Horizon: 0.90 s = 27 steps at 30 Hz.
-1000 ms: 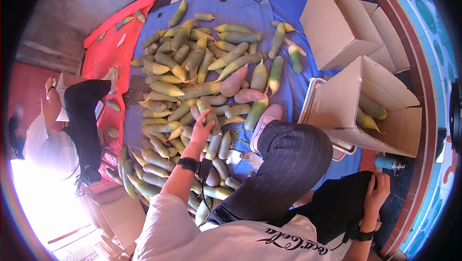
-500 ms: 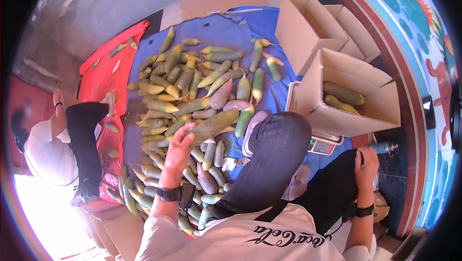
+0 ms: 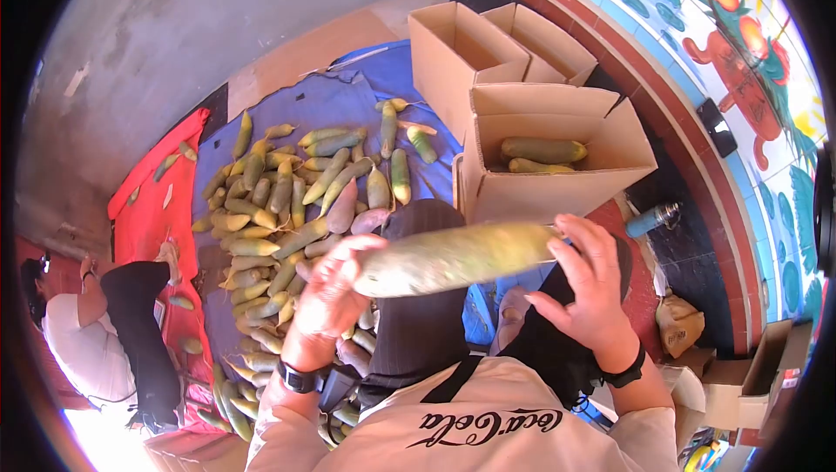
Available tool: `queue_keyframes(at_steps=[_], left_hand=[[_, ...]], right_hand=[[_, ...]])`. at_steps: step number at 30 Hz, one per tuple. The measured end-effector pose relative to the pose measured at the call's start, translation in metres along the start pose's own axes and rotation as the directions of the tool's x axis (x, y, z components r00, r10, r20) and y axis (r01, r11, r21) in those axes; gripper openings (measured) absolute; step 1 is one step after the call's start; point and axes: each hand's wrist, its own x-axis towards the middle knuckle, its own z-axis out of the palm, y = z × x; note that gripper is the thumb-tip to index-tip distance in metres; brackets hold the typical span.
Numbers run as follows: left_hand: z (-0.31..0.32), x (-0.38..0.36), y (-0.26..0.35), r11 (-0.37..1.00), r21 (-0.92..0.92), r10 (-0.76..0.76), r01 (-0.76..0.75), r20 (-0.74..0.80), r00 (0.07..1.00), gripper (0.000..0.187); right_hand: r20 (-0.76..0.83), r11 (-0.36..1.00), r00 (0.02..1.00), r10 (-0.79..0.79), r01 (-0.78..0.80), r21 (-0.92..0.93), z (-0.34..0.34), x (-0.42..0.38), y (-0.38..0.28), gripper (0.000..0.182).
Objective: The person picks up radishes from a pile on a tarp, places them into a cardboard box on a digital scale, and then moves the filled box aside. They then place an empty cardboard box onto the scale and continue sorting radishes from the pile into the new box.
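A large green radish [image 3: 457,256], yellowish toward its right end, lies level in front of my lap. My left hand [image 3: 335,293] is closed around its thick left end. By the pale tapered end is my right hand [image 3: 592,280], its fingertips right at the tip and the thumb spread away below. Beyond them, a big pile of green radishes [image 3: 252,246] covers the blue sheet, with a reddish radish [image 3: 342,206] among them. To the right of the pile, an open cardboard box [image 3: 557,198] has green radishes [image 3: 544,151] inside.
More cardboard boxes [image 3: 466,54] stand behind the open one. A blue bottle [image 3: 653,219] is by the tiled wall. Another person [image 3: 91,333] sits at the left beside a red sheet [image 3: 144,215]. Paper bag [image 3: 679,326] at the right.
My right hand has left my knee and come up to the radish's tip. My left hand has brought the radish closer, over my lap. The view has turned rightward.
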Motion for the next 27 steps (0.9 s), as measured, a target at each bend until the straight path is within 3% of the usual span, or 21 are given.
queue_keyframes(at_steps=[3,4,5,7,8,9,11,12,13,14,15,17,19,21,22,27], left_hand=[[0.016,0.015,-0.019,0.987,0.013,-0.159,0.159,0.165,0.973,0.046],[0.021,0.020,-0.021,0.983,0.055,-0.184,0.176,0.209,0.961,0.048],[0.028,0.025,-0.024,0.983,0.053,-0.183,0.176,0.213,0.960,0.048],[0.040,0.036,-0.026,0.958,0.232,-0.197,0.168,0.112,0.974,0.059],[0.034,0.044,-0.028,0.892,0.448,-0.147,0.065,0.151,0.977,0.062],[0.039,0.047,-0.026,0.849,0.528,-0.080,-0.003,0.135,0.988,0.060],[0.036,0.055,-0.034,0.793,0.591,0.045,-0.149,0.187,0.981,0.060],[0.033,0.057,-0.037,0.795,0.589,0.044,-0.148,0.188,0.981,0.060],[0.030,0.059,-0.040,0.696,0.683,0.101,-0.222,0.213,0.972,0.057],[0.027,0.061,-0.042,0.579,0.763,0.154,-0.288,0.245,0.957,0.054],[0.024,0.061,-0.044,0.581,0.762,0.152,-0.286,0.244,0.958,0.054],[0.019,0.062,-0.049,0.461,0.802,0.234,-0.381,0.304,0.923,0.047],[0.022,0.063,-0.049,0.423,0.823,0.253,-0.378,0.294,0.922,0.041],[0.020,0.065,-0.049,0.296,0.844,0.258,-0.448,0.381,0.888,0.040],[0.021,0.066,-0.050,0.316,0.839,0.281,-0.442,0.363,0.889,0.038],[0.018,0.068,-0.048,0.313,0.835,0.250,-0.453,0.388,0.887,0.035]], right_hand=[[-0.015,0.999,1.000,0.000,0.000,0.044,0.010,-0.015,0.014,0.068],[0.029,0.987,0.991,0.127,-0.130,0.098,0.010,-0.026,0.019,0.065],[0.081,0.955,0.966,0.247,-0.257,0.147,0.010,-0.032,0.023,0.061],[0.022,0.956,0.969,0.246,-0.246,0.157,0.004,-0.031,0.028,0.053],[-0.011,0.960,0.965,0.260,-0.258,0.109,-0.003,-0.029,0.031,0.051],[-0.047,0.962,0.962,0.270,-0.268,0.059,-0.009,-0.026,0.037,0.049],[-0.149,0.946,0.936,0.319,-0.324,-0.007,-0.019,-0.018,0.052,0.045],[-0.176,0.913,0.897,0.405,-0.405,0.041,-0.025,-0.012,0.061,0.045],[-0.198,0.873,0.851,0.487,-0.479,0.091,-0.030,-0.005,0.072,0.045],[-0.225,0.860,0.831,0.508,-0.502,0.090,-0.034,0.002,0.086,0.045],[-0.251,0.846,0.810,0.530,-0.526,0.090,-0.037,0.008,0.101,0.045],[-0.267,0.866,0.839,0.475,-0.499,-0.026,-0.041,0.021,0.130,0.045],[-0.183,0.830,0.900,0.395,-0.435,-0.348,-0.037,0.030,0.157,0.045],[-0.109,0.824,0.917,0.384,-0.393,-0.409,-0.025,0.031,0.186,0.044],[-0.039,0.817,0.928,0.371,-0.346,-0.462,-0.017,0.034,0.195,0.043],[0.108,0.837,0.885,0.453,-0.381,-0.392,0.016,0.051,0.221,0.043]])
